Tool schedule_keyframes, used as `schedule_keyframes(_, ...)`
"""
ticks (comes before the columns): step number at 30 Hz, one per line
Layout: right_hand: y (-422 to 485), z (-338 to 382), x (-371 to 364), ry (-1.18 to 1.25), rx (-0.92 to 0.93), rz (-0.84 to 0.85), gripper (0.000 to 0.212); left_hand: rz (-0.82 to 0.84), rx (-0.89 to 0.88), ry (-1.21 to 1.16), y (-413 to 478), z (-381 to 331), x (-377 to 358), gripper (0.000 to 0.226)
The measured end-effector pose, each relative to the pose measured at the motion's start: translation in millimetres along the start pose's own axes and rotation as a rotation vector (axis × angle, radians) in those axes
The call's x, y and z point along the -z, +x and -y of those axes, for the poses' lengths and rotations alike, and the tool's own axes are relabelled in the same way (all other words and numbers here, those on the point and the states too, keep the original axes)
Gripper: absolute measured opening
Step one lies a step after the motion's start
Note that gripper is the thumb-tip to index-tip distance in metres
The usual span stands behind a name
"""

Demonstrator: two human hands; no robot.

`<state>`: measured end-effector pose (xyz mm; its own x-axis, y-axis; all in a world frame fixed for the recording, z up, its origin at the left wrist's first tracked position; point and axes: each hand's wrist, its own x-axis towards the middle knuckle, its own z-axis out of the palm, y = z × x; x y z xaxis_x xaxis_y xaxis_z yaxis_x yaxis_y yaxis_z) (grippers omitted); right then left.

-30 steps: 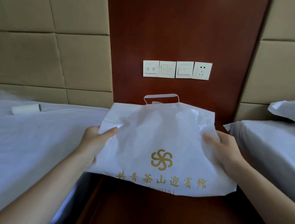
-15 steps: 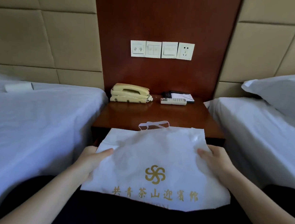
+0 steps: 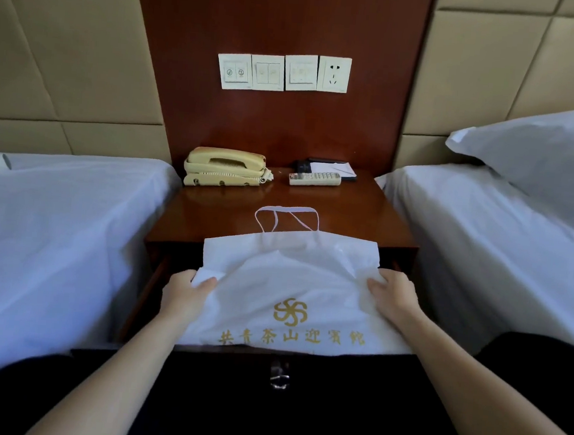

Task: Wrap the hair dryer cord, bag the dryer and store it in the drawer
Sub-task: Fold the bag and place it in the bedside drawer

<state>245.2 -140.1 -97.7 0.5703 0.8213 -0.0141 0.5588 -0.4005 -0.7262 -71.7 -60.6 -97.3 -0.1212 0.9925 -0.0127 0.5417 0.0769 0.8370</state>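
Note:
A white bag (image 3: 287, 286) with a gold logo, gold lettering and loop handles lies over the open drawer (image 3: 151, 285) of the wooden nightstand (image 3: 357, 219). My left hand (image 3: 186, 295) grips the bag's left edge. On the right edge, my right hand (image 3: 393, 294) holds it the same way. The bag's upper part leans toward the nightstand top, its handles over the wood. The hair dryer and its cord are hidden; the bag bulges in the middle. The drawer's metal pull (image 3: 279, 374) shows just below the bag.
A beige telephone (image 3: 226, 168), a white remote (image 3: 314, 179) and a notepad (image 3: 334, 169) sit at the back of the nightstand. White beds flank it left (image 3: 54, 226) and right (image 3: 490, 240), with a pillow (image 3: 541, 151) on the right. Switches and a socket (image 3: 334, 74) are on the wood panel.
The bag has come down from in front of the wall panel to the open drawer, both hands still on its edges. The view has tilted down, revealing the nightstand top.

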Motion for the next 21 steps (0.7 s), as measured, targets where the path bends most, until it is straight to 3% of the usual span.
schedule_keyframes(6, 4, -2, -10, -0.215, 0.022, -0.004, 0.030, -0.073, -0.052, 0.406, 4, 8, -10, 0.026)
schedule_keyframes(9, 4, 3, -14, -0.315, 0.075, -0.021, 0.020, -0.214, -0.186, 0.624, 8, 4, -12, 0.018)
schedule_keyframes(11, 4, 4, -13, -0.365, 0.097, -0.055, 0.027, -0.229, -0.242, 0.739, 7, 2, -16, 0.024)
schedule_keyframes(16, -3, 9, -13, -0.384, 0.260, -0.287, 0.047, -0.261, -0.380, 0.752, -7, 4, -21, 0.042)
schedule_keyframes(18, -17, 19, -19, -0.408, 0.407, -0.243, 0.067, -0.097, -0.525, 0.638, -24, -4, -22, 0.063)
schedule_keyframes(21, -43, 35, -27, -0.320, 0.640, 0.013, 0.077, 0.364, -0.677, 0.562, -48, -22, -26, 0.091)
